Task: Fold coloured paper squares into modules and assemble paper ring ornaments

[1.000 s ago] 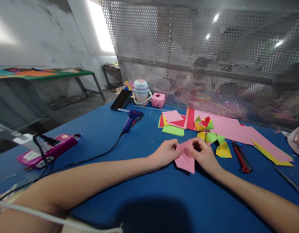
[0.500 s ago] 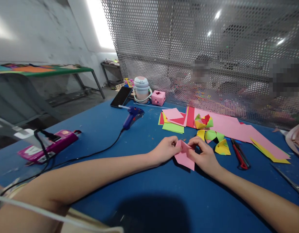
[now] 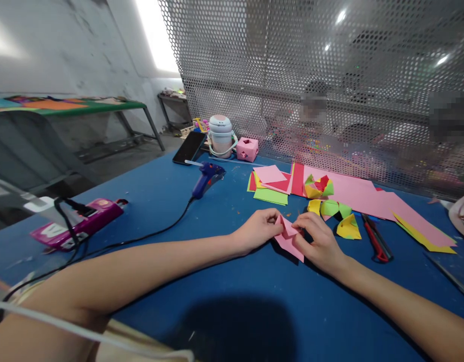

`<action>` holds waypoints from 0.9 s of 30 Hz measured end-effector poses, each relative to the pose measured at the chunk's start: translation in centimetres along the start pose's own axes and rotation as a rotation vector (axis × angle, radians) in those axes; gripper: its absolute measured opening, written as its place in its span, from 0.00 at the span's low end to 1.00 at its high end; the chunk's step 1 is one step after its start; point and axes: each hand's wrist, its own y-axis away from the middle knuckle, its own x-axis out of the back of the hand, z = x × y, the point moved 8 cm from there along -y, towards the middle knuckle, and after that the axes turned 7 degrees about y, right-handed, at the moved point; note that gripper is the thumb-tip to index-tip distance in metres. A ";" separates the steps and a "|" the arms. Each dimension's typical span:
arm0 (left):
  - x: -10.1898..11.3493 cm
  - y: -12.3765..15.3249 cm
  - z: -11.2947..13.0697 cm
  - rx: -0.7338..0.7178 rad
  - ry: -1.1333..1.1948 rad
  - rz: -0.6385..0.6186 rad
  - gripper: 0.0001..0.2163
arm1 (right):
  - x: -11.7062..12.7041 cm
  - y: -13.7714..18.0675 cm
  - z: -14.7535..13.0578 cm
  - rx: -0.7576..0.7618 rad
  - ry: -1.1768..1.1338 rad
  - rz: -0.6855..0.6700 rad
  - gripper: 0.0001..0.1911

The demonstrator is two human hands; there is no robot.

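Observation:
A piece of pink paper point(image 3: 290, 245), partly folded, is held between both hands just over the blue table. My left hand point(image 3: 259, 230) pinches its left edge between thumb and fingers. On the other side, my right hand point(image 3: 319, 241) grips the right edge, its fingertips at a raised fold. Beyond the hands lie folded yellow and green paper pieces point(image 3: 348, 227) and a small folded paper ring point(image 3: 318, 186) in red, yellow and green. A stack of square paper sheets point(image 3: 270, 197) in pink, red, yellow and green lies behind my left hand.
A blue glue gun point(image 3: 208, 179) rests on the table point(image 3: 201, 281), its cord running to a purple power strip point(image 3: 79, 223). Behind stand a phone point(image 3: 189, 148), a lidded cup point(image 3: 220, 136) and a pink paper cube point(image 3: 247, 150). A red-handled cutter point(image 3: 377, 241) and scissors point(image 3: 448, 276) lie right.
The upper part of the pink paper has been bent over into a clearer fold between my fingertips. Both hands keep their grip in nearly the same place; the view shifts slightly.

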 end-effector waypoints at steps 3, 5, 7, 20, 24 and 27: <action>-0.1 0.0 0.0 0.006 0.045 -0.014 0.03 | 0.1 -0.1 -0.2 0.029 0.043 -0.005 0.07; -0.1 0.0 0.0 0.008 0.048 -0.017 0.04 | 0.1 -0.1 -0.5 0.045 0.055 -0.007 0.06; -0.2 0.0 0.0 0.015 0.044 -0.027 0.04 | 0.1 -0.2 -0.7 0.042 0.050 -0.017 0.06; 0.1 0.1 0.1 0.013 -0.094 0.009 0.04 | 0.0 -0.2 -0.9 0.016 -0.019 0.014 0.06; 0.1 0.1 0.0 0.028 -0.036 0.001 0.03 | 0.3 -0.1 -0.7 0.055 0.037 0.014 0.07; -0.2 0.1 0.1 0.030 0.026 -0.022 0.02 | 0.4 0.1 -0.8 0.132 0.112 -0.003 0.08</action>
